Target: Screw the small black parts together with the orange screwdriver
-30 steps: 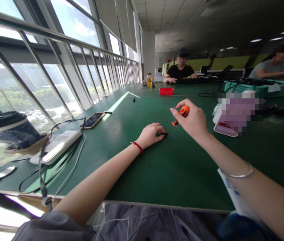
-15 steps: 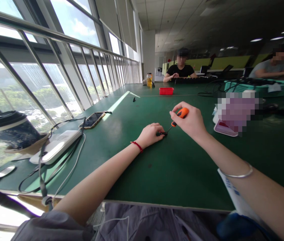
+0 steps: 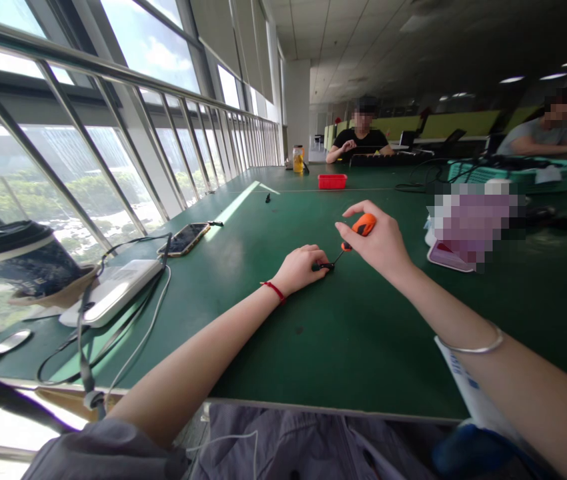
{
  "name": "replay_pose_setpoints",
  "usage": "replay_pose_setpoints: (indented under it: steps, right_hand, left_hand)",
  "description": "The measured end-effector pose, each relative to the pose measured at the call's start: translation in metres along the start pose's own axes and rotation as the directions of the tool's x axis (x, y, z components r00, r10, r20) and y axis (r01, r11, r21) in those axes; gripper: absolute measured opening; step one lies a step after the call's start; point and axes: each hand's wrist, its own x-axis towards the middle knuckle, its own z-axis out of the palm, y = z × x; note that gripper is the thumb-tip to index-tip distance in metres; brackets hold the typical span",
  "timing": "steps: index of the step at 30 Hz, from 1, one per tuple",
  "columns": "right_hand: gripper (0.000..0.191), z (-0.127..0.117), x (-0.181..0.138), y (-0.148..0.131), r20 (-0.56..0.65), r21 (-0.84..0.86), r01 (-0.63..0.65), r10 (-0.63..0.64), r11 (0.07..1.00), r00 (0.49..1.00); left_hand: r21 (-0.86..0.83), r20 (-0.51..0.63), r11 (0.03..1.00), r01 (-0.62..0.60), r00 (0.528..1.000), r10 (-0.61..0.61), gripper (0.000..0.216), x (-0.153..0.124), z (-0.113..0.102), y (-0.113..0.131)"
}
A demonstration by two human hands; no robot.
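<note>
My left hand (image 3: 304,267) rests on the green table, its fingertips closed on a small black part (image 3: 324,267) whose exact kind I cannot make out. The orange and black screwdriver (image 3: 364,224) leans over that part, its thin shaft slanting down to the left with the tip at it. Around the handle is my right hand (image 3: 381,233); its thumb and forefinger stand apart, off the handle's near side, while the other fingers are mostly hidden behind. Farther up the table lies another small black piece (image 3: 267,198).
A phone (image 3: 187,239), a white power strip (image 3: 122,293) with cables and a lidded cup (image 3: 21,260) are at left. A red tray (image 3: 332,181) and a jar (image 3: 298,160) stand farther back. Teal basket (image 3: 518,179) sits at right. Two people sit beyond.
My right thumb and forefinger have spread wider and loosened from the screwdriver's handle. My left hand and the black part stay where they were.
</note>
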Motion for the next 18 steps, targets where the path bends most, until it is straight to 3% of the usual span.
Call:
replay_pose_setpoints:
  steps: [5,9,18]
  right_hand:
    - [0.036,-0.0003,-0.0008,-0.0001,-0.023,0.011,0.011,-0.011,1.0,1.0]
    - [0.043,-0.001,-0.0011,-0.0024,-0.09,-0.079,-0.044,0.036,0.996,0.995]
    - [0.022,0.0008,-0.0027,-0.0009,-0.068,-0.066,0.008,-0.012,0.998,0.998]
  left_hand:
    - [-0.007,0.001,1.0,0.008,1.0,-0.008,0.01,0.0,0.0,0.0004]
    - [-0.004,0.009,1.0,0.009,1.0,-0.009,0.01,-0.0002,-0.0004,0.0006]
    - [-0.008,-0.001,1.0,0.0,1.0,0.0,0.01,-0.0001,-0.0001,-0.0001]
